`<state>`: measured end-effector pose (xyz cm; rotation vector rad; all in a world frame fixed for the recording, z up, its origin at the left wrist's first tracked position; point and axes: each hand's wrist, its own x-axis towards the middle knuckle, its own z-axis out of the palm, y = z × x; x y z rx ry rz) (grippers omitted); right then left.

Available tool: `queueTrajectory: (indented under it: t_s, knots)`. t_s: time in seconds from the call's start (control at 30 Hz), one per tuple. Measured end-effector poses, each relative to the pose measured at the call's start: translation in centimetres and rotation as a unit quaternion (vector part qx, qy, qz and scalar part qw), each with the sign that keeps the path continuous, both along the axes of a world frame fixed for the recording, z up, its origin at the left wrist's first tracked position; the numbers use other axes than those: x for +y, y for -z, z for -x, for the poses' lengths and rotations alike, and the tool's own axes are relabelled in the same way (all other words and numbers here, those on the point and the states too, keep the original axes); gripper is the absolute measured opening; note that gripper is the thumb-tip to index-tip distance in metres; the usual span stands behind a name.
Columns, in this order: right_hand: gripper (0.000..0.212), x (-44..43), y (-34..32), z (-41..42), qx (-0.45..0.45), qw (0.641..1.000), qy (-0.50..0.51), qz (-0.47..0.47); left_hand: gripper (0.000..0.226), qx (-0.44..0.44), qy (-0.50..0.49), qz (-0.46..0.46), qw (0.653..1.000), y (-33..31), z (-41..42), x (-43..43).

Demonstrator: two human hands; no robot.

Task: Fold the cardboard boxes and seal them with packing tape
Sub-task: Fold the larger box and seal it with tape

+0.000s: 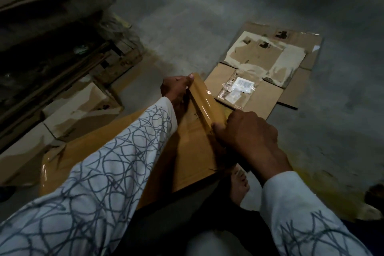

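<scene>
A folded brown cardboard box point(193, 147) lies in front of me on the floor, partly under my arms. A glossy brown strip of packing tape point(204, 103) stretches over its far end. My left hand point(176, 89) pinches the far end of the strip at the box's far edge. My right hand point(247, 131) is curled at the near end of the strip and presses down on the box; what it holds, a roll or a dispenser, is hidden under the fingers.
A flattened cardboard box point(268, 68) with old labels and torn tape lies on the concrete floor beyond. More flat cardboard point(81, 110) is stacked at the left against a dark pile. A bare foot point(239, 183) shows below my right hand.
</scene>
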<state>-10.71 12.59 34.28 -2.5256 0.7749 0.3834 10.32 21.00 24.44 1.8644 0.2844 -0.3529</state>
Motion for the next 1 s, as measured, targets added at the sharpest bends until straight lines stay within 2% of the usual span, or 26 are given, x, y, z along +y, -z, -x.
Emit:
queueTrajectory:
  t_s: [0.1,0.2,0.33,0.5,0.7,0.87,0.93,1.0]
  knots:
    - [0.048,-0.2,-0.1,-0.2,0.008,1.0,0.0,0.008,0.037,0.018,-0.006,0.005,1.0,0.8,-0.1,-0.3]
    - [0.047,-0.2,0.1,-0.4,0.019,1.0,-0.004,0.02,0.029,-0.059,0.002,-0.075,0.995,0.9,-0.2,-0.6]
    - [0.047,0.0,0.6,-0.2,0.056,0.998,-0.002,0.023,0.028,-0.094,0.062,-0.143,0.983,0.9,-0.3,-0.7]
    - [0.048,0.4,0.8,-0.1,0.068,0.997,-0.01,0.043,0.033,-0.094,0.085,-0.168,0.978,0.9,-0.6,-0.5]
    - [0.048,0.5,0.6,-0.3,0.079,0.996,-0.011,0.048,0.028,-0.066,0.132,-0.188,0.971,0.5,-1.5,-0.4]
    - [0.044,0.5,0.7,-0.3,0.083,0.995,-0.016,0.05,0.024,-0.035,0.15,-0.143,0.978,-0.5,-1.5,-0.2]
    - [0.044,0.5,0.7,-0.4,0.08,0.995,-0.015,0.05,0.028,-0.029,0.134,-0.14,0.981,-0.6,-1.5,0.1]
    - [0.044,0.5,0.7,-0.5,0.074,0.996,-0.013,0.05,0.032,-0.083,0.079,-0.17,0.979,0.2,-1.2,0.3]
